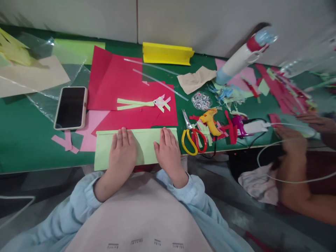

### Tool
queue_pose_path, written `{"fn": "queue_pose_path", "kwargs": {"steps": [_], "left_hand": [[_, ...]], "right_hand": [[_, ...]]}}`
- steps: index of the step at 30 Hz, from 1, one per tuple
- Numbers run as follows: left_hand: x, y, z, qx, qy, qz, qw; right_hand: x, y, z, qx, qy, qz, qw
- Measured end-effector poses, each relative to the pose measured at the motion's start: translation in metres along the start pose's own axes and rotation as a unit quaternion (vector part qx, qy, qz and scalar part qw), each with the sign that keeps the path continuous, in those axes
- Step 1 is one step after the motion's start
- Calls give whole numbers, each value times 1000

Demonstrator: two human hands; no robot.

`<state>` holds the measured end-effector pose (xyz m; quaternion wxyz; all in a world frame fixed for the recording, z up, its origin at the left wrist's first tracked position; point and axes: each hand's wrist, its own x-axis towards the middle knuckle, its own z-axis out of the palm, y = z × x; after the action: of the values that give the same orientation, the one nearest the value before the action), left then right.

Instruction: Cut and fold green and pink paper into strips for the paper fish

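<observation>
- Nearest: pale apron front (141, 213) with small dark marks near the bottom edge, too small to read; light blue sleeves either side.
- No readable brand or writing anywhere else; phone (70, 107) screen dark.
- Left hand (123, 151) and right hand (168, 150) both flat, fingers together, palms down on light green paper sheet (145, 147); hands apart from each other, gripping nothing, just pressing.
- Green sheet at near table edge, folded strip along its far edge just past the fingertips; lower part overhanging green table (28, 147).
- Beyond: red paper (115, 78) with woven green-pink strip piece (147, 103) on top.
- Right of hands: one pair of scissors (193, 136), one yellow glue gun (211, 120), one yellow folded card (166, 53).
- Another person's hand (291, 140) at far right, by white cable.
</observation>
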<state>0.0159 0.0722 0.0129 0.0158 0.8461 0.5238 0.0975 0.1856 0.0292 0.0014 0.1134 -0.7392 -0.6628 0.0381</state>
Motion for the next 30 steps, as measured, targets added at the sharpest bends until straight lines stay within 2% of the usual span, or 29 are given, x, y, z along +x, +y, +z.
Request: {"fn": "queue_pose_path", "kwargs": {"steps": [4,7,11,14,18,23,30], "left_hand": [[15,21,10,-24,-25,81,996],[19,29,15,-36,-40,135,989],[13,22,15,-40,-49,133,989],[7,15,12,-29,-57,139,988],[6,13,8,-14,-64,149,987],[7,17,10,-29,-67,142,987],[6,22,12,-15,-51,138,989]], "right_hand": [[-2,-6,1,9,13,-1,1000],[-2,-5,-3,12,6,-10,1000],[4,15,-13,14,-8,-45,999],[11,38,-20,0,8,-64,998],[19,59,-26,-30,15,-130,991],[30,65,-33,-64,3,-202,977],[41,67,-34,-78,-15,-263,961]]}}
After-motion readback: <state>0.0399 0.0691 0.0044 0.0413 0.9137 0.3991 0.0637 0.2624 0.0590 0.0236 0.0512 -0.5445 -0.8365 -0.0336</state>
